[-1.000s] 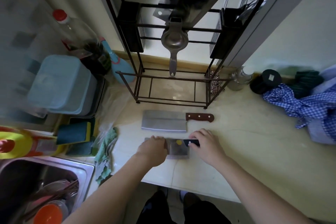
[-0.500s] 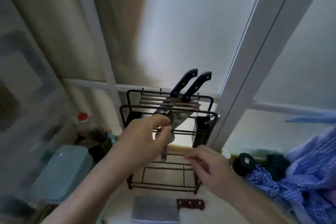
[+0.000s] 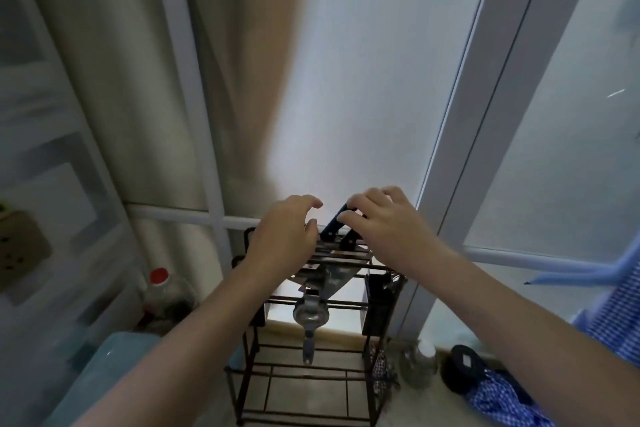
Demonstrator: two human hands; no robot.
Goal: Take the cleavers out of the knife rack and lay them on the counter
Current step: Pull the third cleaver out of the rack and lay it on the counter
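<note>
Knife rack (image 3: 249, 350): black wire frame, lower centre of the frame, standing on the counter (image 3: 408, 416).

Cleavers (image 3: 334, 226): two dark handles angle up out of the rack's top slots at centre; steel blades hang below the top bars. Both remain in the rack.

Left hand (image 3: 282, 239): just left of the handles, over the rack's top left corner, fingers curled and spread, holding nothing visible.

Right hand (image 3: 381, 218): fingertips resting on the upper end of the handles; fingers not yet wrapped round, so no firm grip.

Hanging steel tool (image 3: 310, 314): mid-rack, below the blades.

Progress: at least two cleavers are left to draw out and lay down; the counter in front of the rack lies outside view, so cleavers already laid there cannot be counted.
</note>
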